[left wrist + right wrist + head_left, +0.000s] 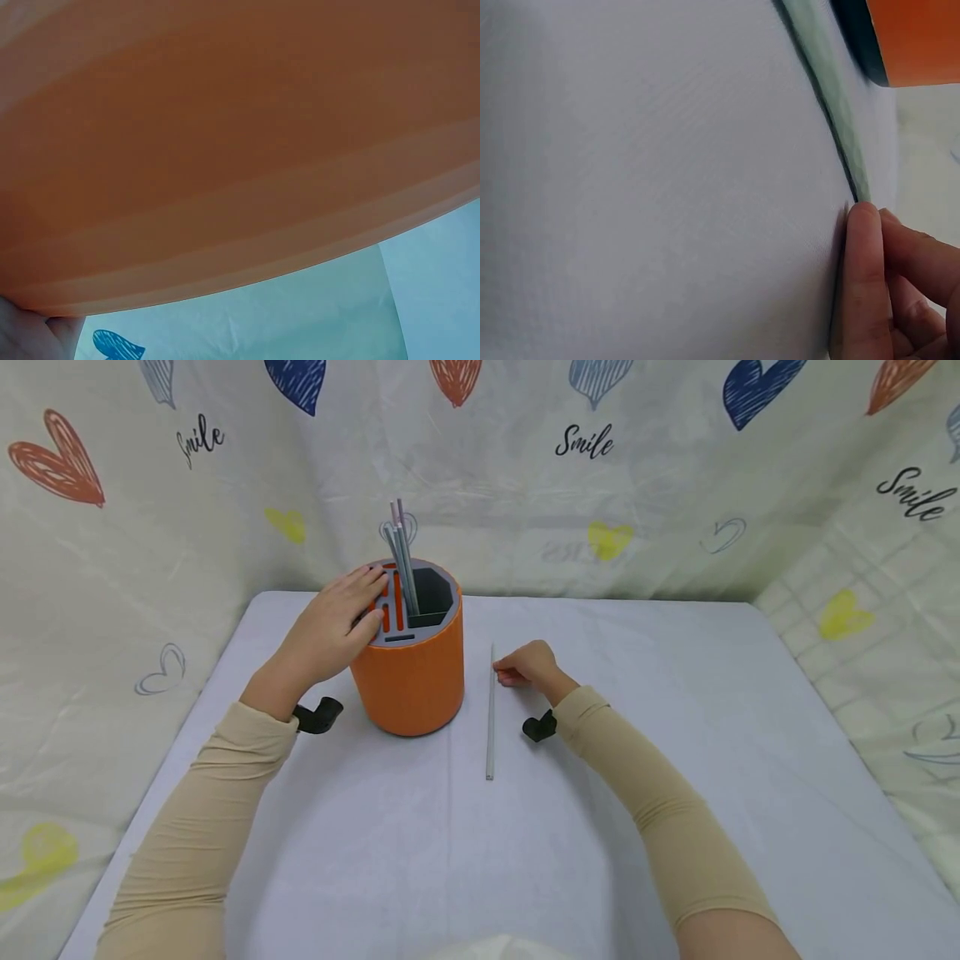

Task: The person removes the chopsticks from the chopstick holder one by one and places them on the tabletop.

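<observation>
A thin, pale silvery chopstick [491,718] lies on the white tabletop, pointing away from me. My right hand [531,665] pinches it near its far end. In the right wrist view, the fingertips [865,217] meet at the chopstick [832,97], and part of it is hidden behind them. To its left stands an upright orange cylindrical holder [408,685] with a grey slotted top. My left hand [333,625] rests over the left side of that top, its fingers extended across the rim. Several similar chopsticks [403,560] lean in the dark open compartment. The orange wall fills the left wrist view.
A white cloth covers the table [712,735]. Behind it and at both sides hangs a pale curtain [480,468] printed with hearts and words. A black wrist mount [318,716] sits at the left wrist, another black mount [539,727] at the right.
</observation>
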Demonstrator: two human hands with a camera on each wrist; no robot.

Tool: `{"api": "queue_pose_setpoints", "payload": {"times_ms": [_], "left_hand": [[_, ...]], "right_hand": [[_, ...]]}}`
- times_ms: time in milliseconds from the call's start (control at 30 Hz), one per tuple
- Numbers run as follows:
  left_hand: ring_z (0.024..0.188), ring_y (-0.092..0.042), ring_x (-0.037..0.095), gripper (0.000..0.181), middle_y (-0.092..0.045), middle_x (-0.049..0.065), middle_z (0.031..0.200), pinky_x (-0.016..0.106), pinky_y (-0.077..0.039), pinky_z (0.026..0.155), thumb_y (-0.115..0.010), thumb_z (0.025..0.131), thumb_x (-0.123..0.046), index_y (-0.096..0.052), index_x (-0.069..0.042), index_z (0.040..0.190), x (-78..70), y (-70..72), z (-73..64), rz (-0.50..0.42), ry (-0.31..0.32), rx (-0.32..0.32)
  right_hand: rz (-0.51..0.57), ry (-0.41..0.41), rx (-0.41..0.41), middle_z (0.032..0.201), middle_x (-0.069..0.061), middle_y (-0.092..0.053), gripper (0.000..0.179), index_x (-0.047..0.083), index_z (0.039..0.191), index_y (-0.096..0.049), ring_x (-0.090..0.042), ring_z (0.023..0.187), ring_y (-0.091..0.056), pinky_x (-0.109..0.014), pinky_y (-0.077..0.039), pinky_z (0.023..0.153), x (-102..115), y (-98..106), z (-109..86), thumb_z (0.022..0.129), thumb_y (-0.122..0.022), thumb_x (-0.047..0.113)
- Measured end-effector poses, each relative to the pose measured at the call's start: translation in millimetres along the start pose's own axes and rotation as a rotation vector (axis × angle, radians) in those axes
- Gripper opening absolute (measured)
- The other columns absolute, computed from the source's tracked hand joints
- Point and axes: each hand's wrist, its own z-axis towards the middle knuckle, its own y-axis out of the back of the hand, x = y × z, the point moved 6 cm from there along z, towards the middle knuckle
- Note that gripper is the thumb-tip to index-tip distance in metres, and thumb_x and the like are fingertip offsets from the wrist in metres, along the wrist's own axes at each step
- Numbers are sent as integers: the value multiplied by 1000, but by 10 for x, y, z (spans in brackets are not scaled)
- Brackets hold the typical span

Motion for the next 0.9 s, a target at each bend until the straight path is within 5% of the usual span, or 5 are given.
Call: {"api": "queue_pose_setpoints", "payload": {"times_ms": [267, 633, 900], "left_hand": [[144, -14, 23, 53, -24, 7, 153, 42, -12, 118, -31, 98, -30, -29, -6, 145, -8, -5, -2, -4, -3, 4], [144, -14, 22, 54, -23, 6, 154, 41, -13, 118, -31, 98, -32, -28, -6, 146, 26, -5, 2, 11, -7, 9], [144, -14, 23, 54, -24, 7, 153, 41, -12, 118, -32, 98, -31, -29, -6, 145, 13, 10, -2, 5, -13, 11]], "right_hand": [[30, 129, 14, 70, -7, -70, 28, -5, 103, -68, -12, 61, -68, -22, -57, 61, 132, 81, -137, 78, -72, 8], [261, 349, 112, 106, -13, -68, 36, -4, 116, -62, -21, 95, -68, -33, -53, 89, 816, 124, -556, 83, -68, 9], [180, 487, 87, 112, -11, -67, 37, 4, 116, -65, -20, 98, -67, -30, -53, 88, 1278, 45, -840, 81, -70, 18]]}}
